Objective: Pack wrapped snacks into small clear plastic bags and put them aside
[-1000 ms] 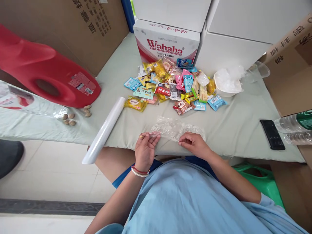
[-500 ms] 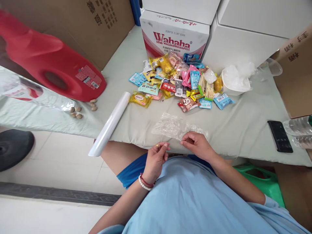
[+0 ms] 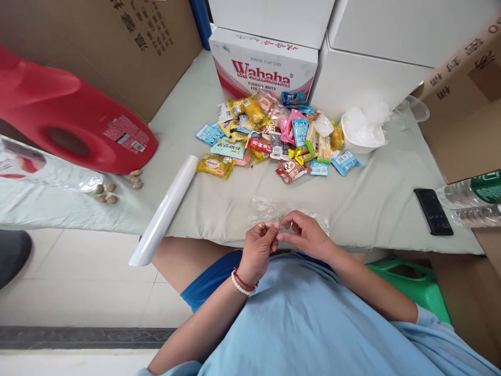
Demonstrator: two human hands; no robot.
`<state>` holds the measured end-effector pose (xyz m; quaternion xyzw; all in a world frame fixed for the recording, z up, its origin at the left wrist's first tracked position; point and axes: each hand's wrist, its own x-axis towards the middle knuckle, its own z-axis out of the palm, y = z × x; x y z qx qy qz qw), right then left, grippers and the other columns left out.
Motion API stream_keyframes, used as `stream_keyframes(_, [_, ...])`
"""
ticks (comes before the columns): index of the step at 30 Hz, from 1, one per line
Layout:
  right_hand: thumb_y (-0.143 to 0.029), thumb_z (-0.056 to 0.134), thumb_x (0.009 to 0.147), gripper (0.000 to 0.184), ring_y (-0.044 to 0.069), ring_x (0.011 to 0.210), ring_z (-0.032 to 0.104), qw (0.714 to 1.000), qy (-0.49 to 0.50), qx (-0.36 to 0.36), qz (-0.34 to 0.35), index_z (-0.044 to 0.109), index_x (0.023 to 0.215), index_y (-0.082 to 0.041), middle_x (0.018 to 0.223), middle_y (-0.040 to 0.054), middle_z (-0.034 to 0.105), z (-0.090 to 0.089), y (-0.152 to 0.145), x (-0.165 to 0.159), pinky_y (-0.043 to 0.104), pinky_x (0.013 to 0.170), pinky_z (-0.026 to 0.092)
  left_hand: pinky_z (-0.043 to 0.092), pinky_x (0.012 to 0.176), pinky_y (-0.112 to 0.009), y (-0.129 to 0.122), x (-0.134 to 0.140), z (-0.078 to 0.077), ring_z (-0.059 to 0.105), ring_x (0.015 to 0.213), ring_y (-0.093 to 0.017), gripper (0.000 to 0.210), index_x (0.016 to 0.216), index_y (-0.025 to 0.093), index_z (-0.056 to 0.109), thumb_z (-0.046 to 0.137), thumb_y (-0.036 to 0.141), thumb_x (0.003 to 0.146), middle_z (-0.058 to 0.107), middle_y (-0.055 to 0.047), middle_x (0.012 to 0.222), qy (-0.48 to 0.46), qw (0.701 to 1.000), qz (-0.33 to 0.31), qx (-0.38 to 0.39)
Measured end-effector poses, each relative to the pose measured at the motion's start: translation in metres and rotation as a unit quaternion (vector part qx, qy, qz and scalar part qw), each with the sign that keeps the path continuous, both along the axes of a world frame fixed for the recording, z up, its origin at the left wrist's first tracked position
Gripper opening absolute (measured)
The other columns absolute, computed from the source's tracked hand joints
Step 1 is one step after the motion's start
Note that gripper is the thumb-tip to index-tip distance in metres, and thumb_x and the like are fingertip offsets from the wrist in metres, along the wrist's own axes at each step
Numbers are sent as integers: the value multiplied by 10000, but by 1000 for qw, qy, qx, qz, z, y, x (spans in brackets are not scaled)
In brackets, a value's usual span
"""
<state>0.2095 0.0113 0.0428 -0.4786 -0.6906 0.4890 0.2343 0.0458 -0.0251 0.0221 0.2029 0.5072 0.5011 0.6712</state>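
The left hand looks pinched, its hold unclear, beside the right hand, thumb and forefinger parted, at a cloth-covered table bearing heaped snacks and, just beyond, seemingly for easy reach, crumpled clear plastic.

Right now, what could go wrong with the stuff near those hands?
The clear roll sticks out past the front edge of the green cloth, so a bump from the left arm might knock it off. The thin, crumpled clear plastic lies by the left hand and right hand; it could tear or tangle if tugged. The phone lies near the edge too, so it might get pushed off.
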Motion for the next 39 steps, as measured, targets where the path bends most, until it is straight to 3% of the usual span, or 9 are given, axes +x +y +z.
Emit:
stream_keyframes(7, [-587,751,823,395,123,673,483,978,139,-130,-85,627,830,-212,739,-33,566,1,9,9,250,628,418,334,496,-215,5,-15,-3,438,518,-68,423,758,183,630,866,533,738,570,42,614,58,998,-7,15])
stream_keyframes(13, [-593,874,670,501,140,780,632,916,240,-211,-242,572,822,-223,945,15,697,8,23,35,264,660,558,576,830,-313,16,-36,4,701,976,-190,373,899,214,606,880,367,698,678,2,924,15,999,38,-9])
stream_keyframes(19, [-577,871,649,510,89,526,519,897,233,-201,-318,536,815,-229,702,-45,617,-9,19,43,195,427,414,452,521,-218,39,-37,-11,688,679,-158,274,948,235,548,733,317,763,646,39,747,105,985,133,-15])
stream_keyframes(23, [-573,848,665,482,71,462,452,903,218,-174,-327,544,810,-227,643,-60,586,-18,18,51,192,395,353,355,462,-217,63,-55,-26,612,554,-143,226,926,231,601,712,309,745,627,36,652,191,979,60,41])
stream_keyframes(28, [-569,829,676,458,79,464,455,915,183,-148,-329,558,802,-222,614,-54,588,-24,30,67,200,403,360,456,596,-265,97,-96,-20,590,625,-157,279,853,201,656,782,216,604,639,5,732,235,971,0,43])
stream_keyframes(30, [-564,816,682,442,85,466,463,918,164,-131,-335,561,801,-223,596,-57,578,-28,35,71,203,407,369,501,735,-309,99,-103,-7,604,761,-178,321,875,208,655,747,138,575,640,-22,898,325,942,50,70])
stream_keyframes(34, [-546,794,701,405,90,465,466,926,134,-120,-333,571,803,-223,598,-56,575,-33,39,74,211,409,371,486,929,-406,68,-81,19,607,972,-257,298,950,227,668,619,91,690,621,-85,1058,529,794,124,272])
stream_keyframes(37, [-538,776,720,380,91,460,464,934,115,-119,-316,581,808,-223,617,-55,579,-31,37,72,220,411,372,487,858,-393,47,-47,17,636,890,-258,202,867,253,673,572,100,783,673,-75,914,545,723,-75,418])
stream_keyframes(39, [-534,770,727,370,93,460,469,941,102,-124,-298,591,814,-222,622,-56,577,-29,34,72,225,416,379,482,835,-400,48,-33,5,646,865,-267,170,815,250,673,568,117,813,699,-94,891,572,681,-178,421])
